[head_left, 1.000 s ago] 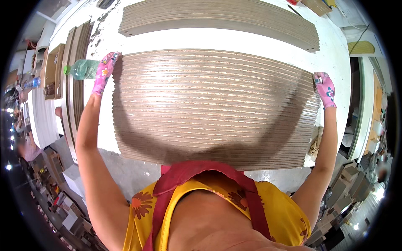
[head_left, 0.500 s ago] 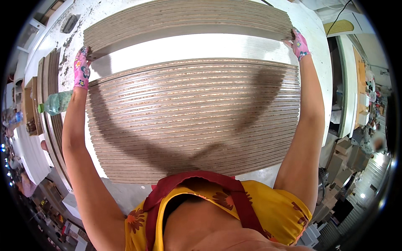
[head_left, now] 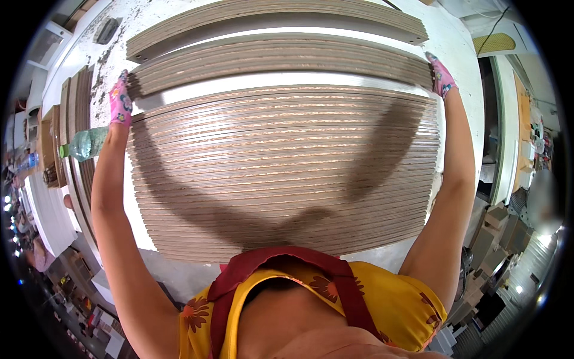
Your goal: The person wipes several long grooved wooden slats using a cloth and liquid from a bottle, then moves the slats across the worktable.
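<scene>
My left hand [head_left: 121,100], in a pink flowered glove, presses on the left end of a bundle of chipboard strips [head_left: 281,58]. At its right end my right hand [head_left: 441,75], gloved alike, grips it with the fingers pointing away from me. The bundle stands on edge between two other groups. Beyond it, across a narrow gap, lies a farther stack of strips [head_left: 275,18]. Nearer me a broad row of the same strips [head_left: 284,161] covers the white table [head_left: 233,81], edges up. Both thumbs are partly hidden.
A green-capped clear bottle [head_left: 88,144] lies by my left forearm, next to long boards [head_left: 78,113]. A dark grey block [head_left: 106,31] rests at the far left. A fan [head_left: 465,272] stands beyond my right elbow, and cartons [head_left: 487,236] are piled at the right.
The single far stack is now split in two. Its nearer part has come toward me between my hands, leaving a gap behind it and narrowing the one before the near row.
</scene>
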{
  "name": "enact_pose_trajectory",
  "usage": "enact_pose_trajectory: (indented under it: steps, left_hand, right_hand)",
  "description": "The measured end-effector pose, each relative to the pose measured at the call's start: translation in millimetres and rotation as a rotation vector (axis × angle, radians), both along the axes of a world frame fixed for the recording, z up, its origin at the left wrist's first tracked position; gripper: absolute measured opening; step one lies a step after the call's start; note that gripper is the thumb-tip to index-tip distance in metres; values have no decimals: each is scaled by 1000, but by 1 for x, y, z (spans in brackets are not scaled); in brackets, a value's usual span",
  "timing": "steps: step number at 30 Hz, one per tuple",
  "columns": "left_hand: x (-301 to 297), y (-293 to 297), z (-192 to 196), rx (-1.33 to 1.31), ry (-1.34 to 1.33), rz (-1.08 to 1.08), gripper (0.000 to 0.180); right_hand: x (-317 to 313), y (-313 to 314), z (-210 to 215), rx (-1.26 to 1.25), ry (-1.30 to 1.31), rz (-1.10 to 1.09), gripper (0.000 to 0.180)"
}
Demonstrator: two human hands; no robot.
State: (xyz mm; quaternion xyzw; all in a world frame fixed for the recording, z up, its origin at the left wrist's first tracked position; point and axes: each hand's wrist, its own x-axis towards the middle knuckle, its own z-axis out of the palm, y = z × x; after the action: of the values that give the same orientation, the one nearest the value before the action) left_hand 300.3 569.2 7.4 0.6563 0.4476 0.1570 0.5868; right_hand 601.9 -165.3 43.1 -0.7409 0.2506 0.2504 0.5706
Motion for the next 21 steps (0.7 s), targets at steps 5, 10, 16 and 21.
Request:
enact_pose_trajectory:
  steps: [5, 10, 16, 21]
  left_hand:
    - [2, -8, -9, -101, 127, 10, 42]
    - [4, 0, 14, -163, 240, -82, 47]
    - [30, -36, 8, -151, 184, -138, 39]
    - [-22, 21, 7, -55, 145, -186, 34]
  right_hand:
    - [16, -14, -38, -38, 40, 257, 64]
    - [18, -21, -35, 88, -14, 255, 61]
    - [8, -71, -61, 74, -204, 147, 55]
    - [-18, -49, -29, -32, -173, 143, 41]
